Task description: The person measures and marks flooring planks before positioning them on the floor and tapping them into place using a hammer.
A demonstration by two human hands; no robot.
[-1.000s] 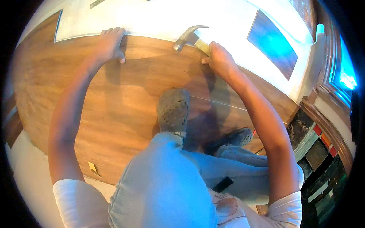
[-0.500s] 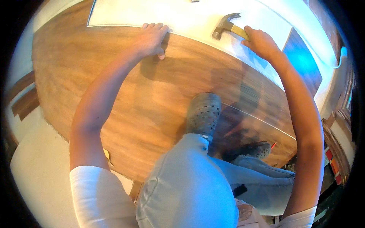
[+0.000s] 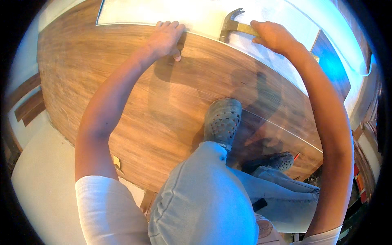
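Note:
My left hand (image 3: 165, 37) lies flat, fingers spread, on the far edge of the wood-look floor planks (image 3: 122, 90), where they meet the white underlay (image 3: 196, 14). My right hand (image 3: 272, 36) grips the yellowish handle of a claw hammer (image 3: 230, 24). The steel head of the hammer sits just above the plank edge, a short way right of my left hand. I am crouched, with my grey perforated shoe (image 3: 222, 120) planted on the planks and my jeans-clad knee (image 3: 200, 196) low in the view.
A second shoe (image 3: 271, 161) rests behind on the planks at right. Loose brown plank pieces (image 3: 28, 104) lie at the left on pale floor. A small yellowish spacer (image 3: 117, 162) sits by the near plank edge. A blue-lit panel (image 3: 330, 65) lies at upper right.
The view has shifted so both hands appear further right. My left hand stays on the plank edge. The hammer head has stayed close to the plank edge.

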